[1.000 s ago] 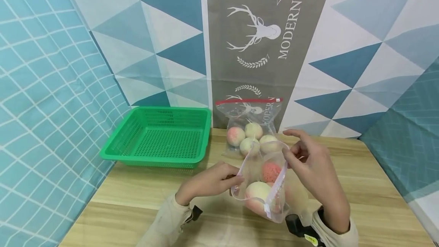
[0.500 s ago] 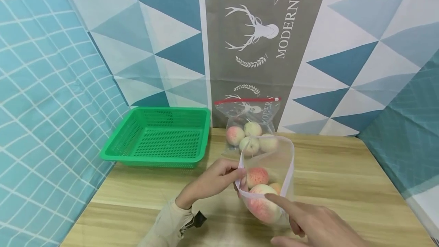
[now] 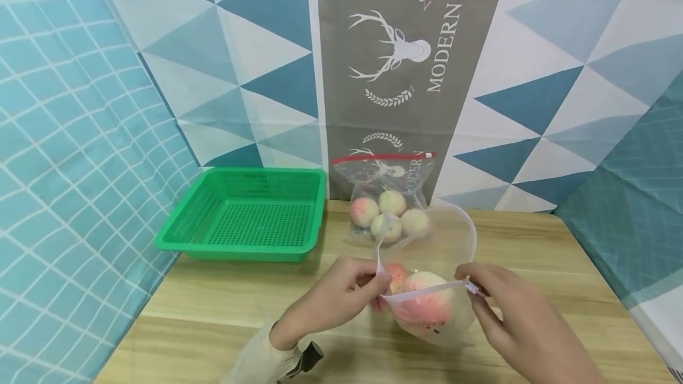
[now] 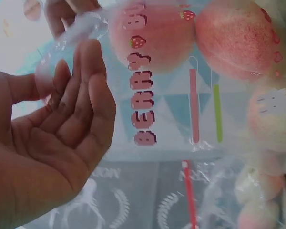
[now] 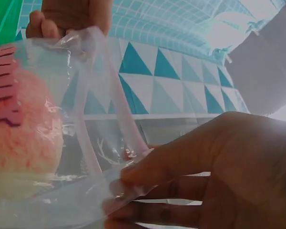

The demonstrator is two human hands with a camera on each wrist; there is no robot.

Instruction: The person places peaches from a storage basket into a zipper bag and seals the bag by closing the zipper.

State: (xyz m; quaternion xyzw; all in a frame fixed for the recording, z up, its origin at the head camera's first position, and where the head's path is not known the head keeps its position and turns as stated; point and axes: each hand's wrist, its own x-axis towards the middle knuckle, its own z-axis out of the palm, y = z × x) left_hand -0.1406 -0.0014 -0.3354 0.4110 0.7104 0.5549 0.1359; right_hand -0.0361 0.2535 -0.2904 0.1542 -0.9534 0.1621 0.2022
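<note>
A clear zip bag [image 3: 427,242] with a pale pink rim and printed "BERRY" lettering stands with its mouth apart, several peaches [image 3: 427,301] inside. My left hand [image 3: 347,289] pinches the rim at its left side between thumb and fingers. At the right corner of the rim, by the white slider [image 3: 472,287], my right hand [image 3: 514,313] grips the bag's edge. In the right wrist view, the right thumb and fingers [image 5: 148,171] pinch the plastic. Printing on the front wall partly hides the peaches in the left wrist view.
Behind stands another clear bag [image 3: 363,176] with a red zip, holding several smaller peaches [image 3: 365,212]. A green plastic basket [image 3: 240,250] sits at the left rear of the wooden table [image 3: 213,313]. Patterned cloth [image 3: 267,64] hangs along the back and sides.
My right hand left the rim's far right side, came down to the front, then took the right corner by the slider. The bag mouth spread wider and shifted right; my left hand kept its pinch.
</note>
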